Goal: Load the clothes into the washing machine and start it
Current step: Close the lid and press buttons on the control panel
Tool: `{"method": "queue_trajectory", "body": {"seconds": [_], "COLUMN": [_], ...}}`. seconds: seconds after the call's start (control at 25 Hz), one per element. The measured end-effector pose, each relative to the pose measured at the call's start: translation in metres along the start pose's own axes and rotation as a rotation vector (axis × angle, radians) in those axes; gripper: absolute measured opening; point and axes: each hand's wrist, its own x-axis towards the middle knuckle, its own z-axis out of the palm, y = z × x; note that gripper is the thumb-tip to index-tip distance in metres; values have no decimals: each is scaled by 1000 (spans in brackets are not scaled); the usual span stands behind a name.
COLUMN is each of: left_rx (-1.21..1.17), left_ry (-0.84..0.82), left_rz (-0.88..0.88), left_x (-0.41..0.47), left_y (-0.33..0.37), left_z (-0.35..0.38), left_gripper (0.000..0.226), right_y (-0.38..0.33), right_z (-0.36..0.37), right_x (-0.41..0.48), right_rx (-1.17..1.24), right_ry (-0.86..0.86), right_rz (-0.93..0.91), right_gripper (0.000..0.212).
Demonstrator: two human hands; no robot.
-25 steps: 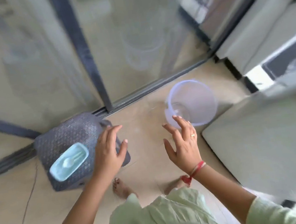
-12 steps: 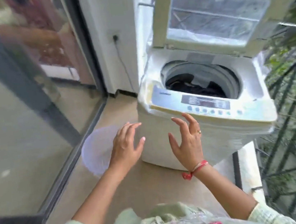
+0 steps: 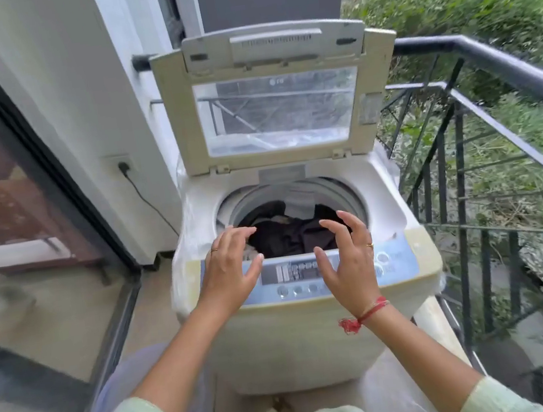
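Note:
A cream top-loading washing machine point(image 3: 301, 336) stands in front of me with its lid point(image 3: 278, 101) raised upright. Dark clothes point(image 3: 292, 230) lie in the drum. My left hand point(image 3: 228, 270) hovers over the left end of the blue control panel point(image 3: 397, 263), fingers spread, holding nothing. My right hand point(image 3: 349, 257), with a ring and a red wrist thread, hovers over the panel's display, fingers curled apart and empty. Both sets of fingertips reach over the drum's front rim.
A black metal railing point(image 3: 497, 148) runs along the right, with greenery beyond. A sliding glass door point(image 3: 25, 238) lines the left. A plug and cable point(image 3: 132, 179) hang on the white wall. A pale plastic tub point(image 3: 137, 379) sits on the floor, lower left.
My view has swung from the floor with the grey bag and plastic tub round to the washing machine. Both empty hands have risen over the control panel and drum rim.

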Motion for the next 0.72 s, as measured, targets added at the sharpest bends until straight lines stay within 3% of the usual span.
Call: {"method": "queue_trajectory", "body": {"seconds": [0.4, 0.72], "left_rx": [63, 240], "left_ry": [-66, 237], "left_rz": [73, 207], "left_x": [155, 282], "left_y": [-49, -55], "left_z": [46, 8], "left_gripper": [45, 56], "right_y": [65, 54], "right_z": [52, 76], "right_x": [133, 260], "right_rx": [-117, -51], "right_ry": [14, 221], "right_rz": [5, -146], "right_gripper": [38, 38]}}
